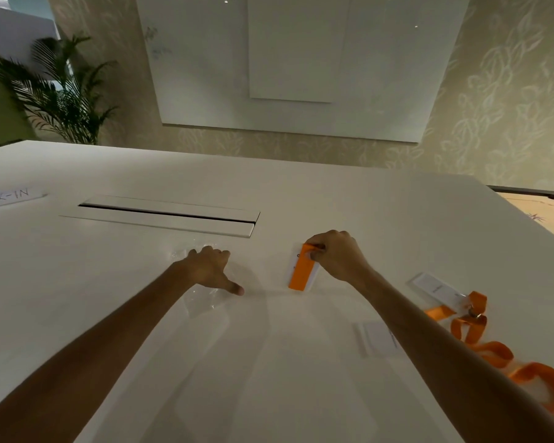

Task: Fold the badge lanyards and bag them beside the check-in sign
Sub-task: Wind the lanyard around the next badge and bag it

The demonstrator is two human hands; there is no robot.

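Note:
My right hand (339, 257) pinches a folded orange lanyard (301, 273) against its white badge card, just above the white table (109, 282). My left hand (210, 270) rests on a clear plastic bag (205, 298) lying flat on the table, fingers spread, thumb pointing right. The two hands are about a hand's width apart. At the right, a second white badge (432, 286) lies with a loose orange lanyard (480, 340) trailing toward the near right edge. A paper check-in sign (10, 198) lies at the far left of the table.
A long cable slot with a raised lid (170, 215) is set into the table beyond my hands. Another white card (375, 338) lies beside my right forearm. A potted palm (58, 91) stands behind the table's left corner, and a wall panel hangs behind.

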